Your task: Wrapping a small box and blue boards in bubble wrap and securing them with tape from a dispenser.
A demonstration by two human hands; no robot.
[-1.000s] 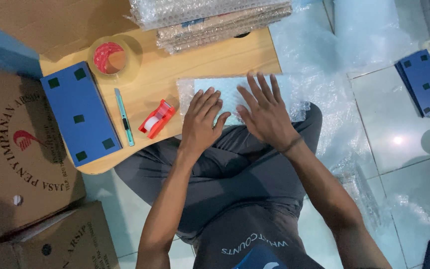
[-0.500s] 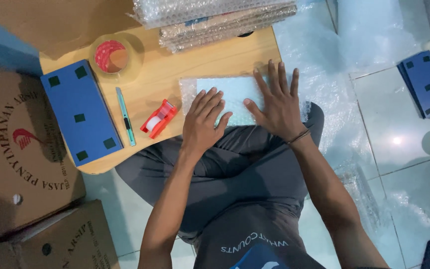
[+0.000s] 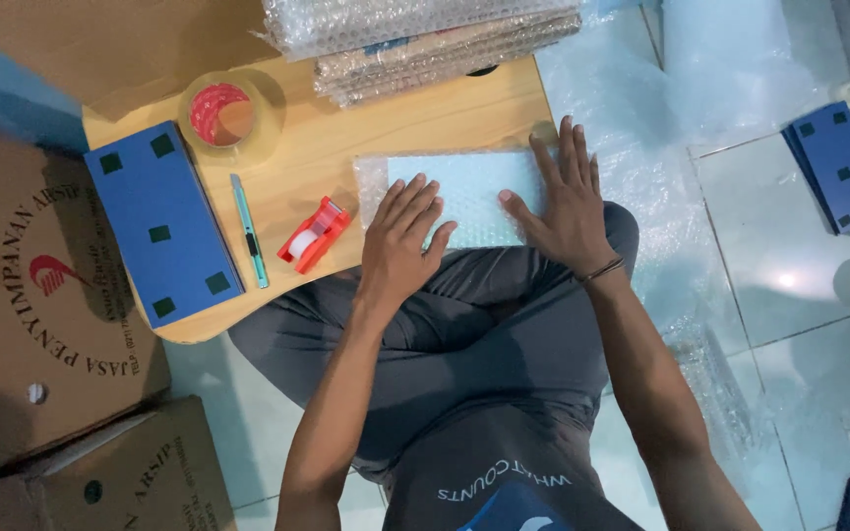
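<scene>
Left hand (image 3: pixel 400 236) lies flat, fingers spread, palm down on the near left part of a light blue flat item wrapped in bubble wrap (image 3: pixel 464 192); it grips nothing, it presses. Right hand (image 3: pixel 565 202) is likewise open and flat, fingers extended over the right edge of the same item, apparently holding the wrap folded down against it. The item rests on the near edge of the wooden table (image 3: pixel 346 147), directly above the person's crossed legs, between the two hands.

Just left of the left hand sits a red tape dispenser (image 3: pixel 314 234), within easy reach. Further left lies a teal utility knife (image 3: pixel 249 231), then a blue box with dark squares (image 3: pixel 162 224). Beyond these, at the far left of the table, is a roll of clear tape (image 3: pixel 222 115). Ahead of both hands, a stack of bubble-wrapped packages (image 3: pixel 425 34) occupies the far edge.

Right of the right hand, loose bubble wrap (image 3: pixel 661 187) covers the floor; a second blue box (image 3: pixel 836 165) lies well apart. Cardboard boxes (image 3: pixel 41 295) stand at far left. Nothing obstructs either hand.
</scene>
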